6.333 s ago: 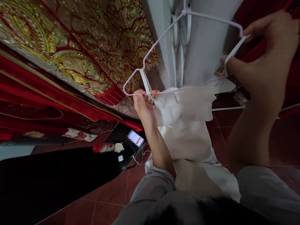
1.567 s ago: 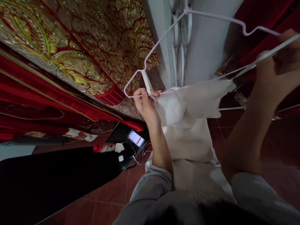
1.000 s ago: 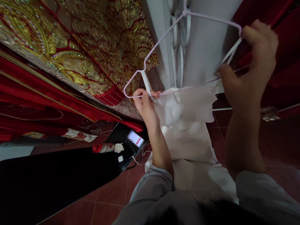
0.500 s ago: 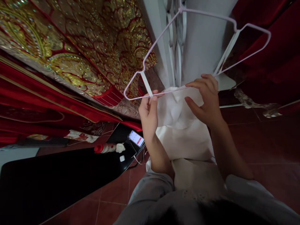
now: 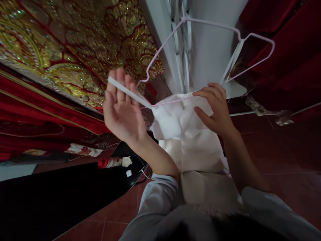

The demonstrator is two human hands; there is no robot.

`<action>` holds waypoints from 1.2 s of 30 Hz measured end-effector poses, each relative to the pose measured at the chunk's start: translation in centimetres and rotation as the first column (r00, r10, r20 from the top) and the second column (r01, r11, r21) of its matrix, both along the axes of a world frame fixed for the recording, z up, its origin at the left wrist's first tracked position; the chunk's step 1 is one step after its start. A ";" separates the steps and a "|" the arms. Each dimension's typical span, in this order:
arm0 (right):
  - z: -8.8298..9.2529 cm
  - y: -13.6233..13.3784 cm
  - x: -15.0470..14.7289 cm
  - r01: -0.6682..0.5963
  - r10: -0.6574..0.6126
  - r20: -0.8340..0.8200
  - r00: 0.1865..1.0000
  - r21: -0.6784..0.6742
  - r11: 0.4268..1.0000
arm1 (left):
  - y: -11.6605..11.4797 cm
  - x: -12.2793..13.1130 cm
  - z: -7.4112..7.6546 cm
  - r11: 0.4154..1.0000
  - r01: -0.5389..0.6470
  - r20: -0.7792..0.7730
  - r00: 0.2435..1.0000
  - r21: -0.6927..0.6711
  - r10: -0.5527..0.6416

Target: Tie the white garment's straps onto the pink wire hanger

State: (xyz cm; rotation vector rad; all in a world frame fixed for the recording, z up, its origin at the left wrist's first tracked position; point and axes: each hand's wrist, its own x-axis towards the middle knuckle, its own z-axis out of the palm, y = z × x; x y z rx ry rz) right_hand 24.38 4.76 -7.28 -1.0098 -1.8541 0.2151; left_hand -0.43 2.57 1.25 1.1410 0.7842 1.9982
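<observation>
Crossing left hand (image 5: 124,112), strap (image 5: 127,90); right hand (image 5: 216,109) by hanger (image 5: 184,19); each grip spread; bottle (image 5: 112,162) capped

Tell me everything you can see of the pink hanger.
The pink hanger is a thin, pale frame, perhaps coated wire, with a notch on each shoulder and a long bottom bar. It slants in view, its right end higher. A white strap loops over the right notch; the left notch is bare, the other white strap stretched across the left hand, which hides the hanger's left end. The right hand seems to touch the bottom bar.
</observation>
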 end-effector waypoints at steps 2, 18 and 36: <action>-0.1 0.2 0.1 -0.002 0.002 -0.002 1.000 0.014 1.000 | 0.6 -1.3 -1.0 0.984 -0.179 -0.036 0.983 0.021 0.180; -1.0 0.8 -1.6 0.190 -0.076 -0.476 0.876 0.195 0.962 | 0.9 4.5 -5.6 0.985 -0.033 0.093 0.994 -0.170 0.049; 6.1 0.8 2.9 -0.048 -0.059 -0.622 0.781 -0.154 0.987 | 0.7 4.8 -5.7 0.993 -0.074 0.090 0.992 -0.093 0.083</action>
